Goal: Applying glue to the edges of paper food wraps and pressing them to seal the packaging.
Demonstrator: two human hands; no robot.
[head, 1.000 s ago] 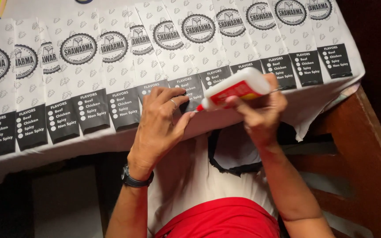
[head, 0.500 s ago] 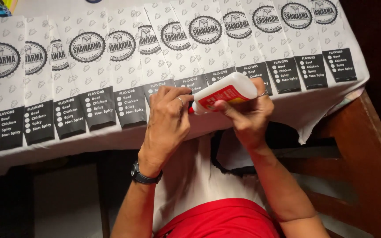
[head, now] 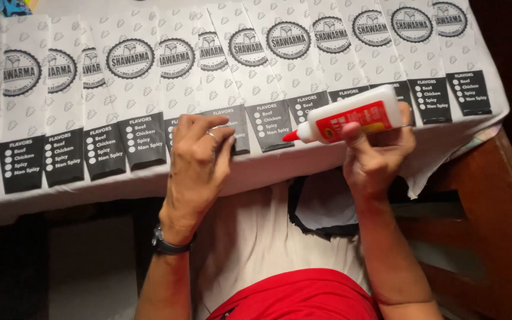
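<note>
Right hand point(head: 377, 163) grips a smooth white plastic glue bottle point(head: 351, 121), red tip sideways. Left hand point(head: 200, 157) presses curled fingers, holding nothing, onto overlapping printed paper sheets point(head: 149, 89) along the table edge point(head: 268, 172).

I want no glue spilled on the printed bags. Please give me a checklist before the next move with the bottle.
1. Right hand holds the glue bottle firmly: ok.
2. Red nozzle points toward the row of paper bags: ok.
3. Nozzle open: cannot tell.
4. Left hand presses down a bag's dark bottom flap: ok.
5. Nozzle is touching the flap: not ok, it is apart.
</note>
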